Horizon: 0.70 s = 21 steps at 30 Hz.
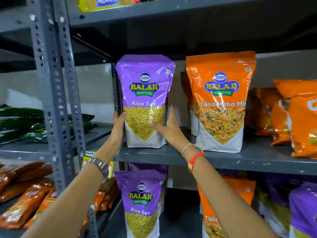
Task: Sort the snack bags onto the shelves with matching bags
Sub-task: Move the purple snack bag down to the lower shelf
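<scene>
A purple Aloo Sev bag stands upright at the left end of the middle shelf. My left hand presses against its left side. My right hand is on its right side, thumb across the front and fingers spread behind. An orange Tikha Mitha Mix bag stands upright to its right, apart from it. On the shelf below stand another purple Aloo Sev bag and an orange Tikha Mitha Mix bag, partly hidden by my right forearm.
More orange bags lean at the right of the middle shelf. Purple bags sit at the lower right. The left rack holds dark green bags and brown-orange packets. A perforated grey upright divides the racks.
</scene>
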Each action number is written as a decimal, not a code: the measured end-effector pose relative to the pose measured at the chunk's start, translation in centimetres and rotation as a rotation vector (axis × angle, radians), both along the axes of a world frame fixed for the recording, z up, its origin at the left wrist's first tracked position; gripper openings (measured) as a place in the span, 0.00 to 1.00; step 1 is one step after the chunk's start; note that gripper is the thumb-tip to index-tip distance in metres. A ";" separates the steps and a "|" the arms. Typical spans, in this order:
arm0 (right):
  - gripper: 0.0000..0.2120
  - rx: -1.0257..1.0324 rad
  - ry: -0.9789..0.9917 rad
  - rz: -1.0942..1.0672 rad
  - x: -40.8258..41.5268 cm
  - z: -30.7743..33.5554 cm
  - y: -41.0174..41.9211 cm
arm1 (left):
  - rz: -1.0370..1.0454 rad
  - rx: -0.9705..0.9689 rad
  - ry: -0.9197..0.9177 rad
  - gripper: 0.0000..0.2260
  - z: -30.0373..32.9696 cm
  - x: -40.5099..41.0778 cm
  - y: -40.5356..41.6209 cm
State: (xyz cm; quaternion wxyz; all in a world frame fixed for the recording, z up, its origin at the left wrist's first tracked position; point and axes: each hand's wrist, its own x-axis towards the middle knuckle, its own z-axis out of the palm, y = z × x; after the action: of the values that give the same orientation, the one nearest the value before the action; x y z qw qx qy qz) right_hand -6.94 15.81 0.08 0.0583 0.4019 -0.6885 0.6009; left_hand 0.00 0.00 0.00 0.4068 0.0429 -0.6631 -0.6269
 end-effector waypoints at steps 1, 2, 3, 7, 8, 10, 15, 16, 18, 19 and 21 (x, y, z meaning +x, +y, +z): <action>0.48 -0.056 -0.054 0.057 -0.1 -0.1 -0.4 | -0.024 0.039 0.005 0.31 -0.3 -0.1 -0.3; 0.49 -0.046 -0.069 0.080 -0.3 -0.2 -0.7 | -0.057 0.064 0.004 0.31 -0.4 -0.3 -0.5; 0.52 -0.025 -0.085 0.096 -0.5 -0.4 -0.9 | -0.085 0.080 0.008 0.28 -0.8 -0.5 -0.7; 0.58 0.038 -0.013 0.072 -0.7 -1.2 -1.6 | -0.122 0.017 0.064 0.22 -0.9 -1.1 0.0; 0.58 0.045 0.000 0.064 -0.5 -1.2 -1.5 | -0.109 0.011 0.074 0.23 -0.8 -1.0 0.2; 0.58 0.033 0.010 0.061 -0.5 -1.4 -1.4 | -0.088 -0.005 0.058 0.22 -0.9 -1.2 -0.3; 0.53 0.005 -0.032 0.065 -0.1 -1.6 -0.8 | -0.045 0.002 0.047 0.19 -0.6 1.1 1.5; 0.53 -0.004 -0.041 0.080 0.3 -1.5 -0.5 | -0.037 -0.005 0.053 0.19 -0.5 1.8 2.0; 0.51 -0.023 -0.059 0.103 1.1 -1.4 0.3 | -0.004 -0.052 0.081 0.17 -0.4 3.6 3.1; 0.49 -0.046 -0.073 0.127 1.7 -1.3 0.8 | 0.004 -0.078 0.091 0.15 -0.4 4.6 3.6; 0.45 -0.094 -0.099 0.189 3.2 -1.1 2.0 | -0.003 -0.115 0.098 0.13 -0.7 6.4 4.5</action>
State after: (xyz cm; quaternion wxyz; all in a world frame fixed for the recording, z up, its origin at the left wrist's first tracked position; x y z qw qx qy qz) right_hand -3.71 17.86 -1.05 -0.0139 0.4320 -0.6206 0.6542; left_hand 6.45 4.47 -0.72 0.4397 -0.0121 -0.6773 -0.5898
